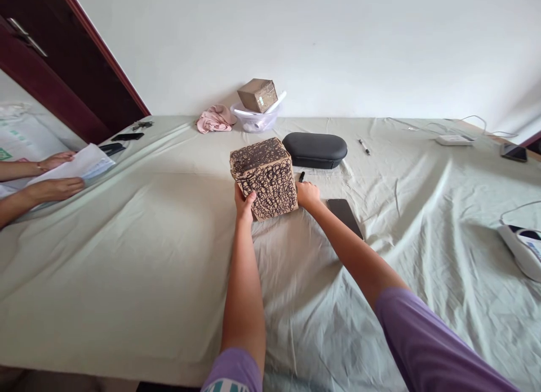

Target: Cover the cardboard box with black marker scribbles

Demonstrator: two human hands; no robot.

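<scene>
Purple sleeves nearest, we grip the scribbled box by its left side, left hand.
Our right hand, curled round a black marker, meets the box's right side. Wrinkled cloth spreads left of the box and nearer us; a black case crowds its far right, a dark flat device its right.
</scene>
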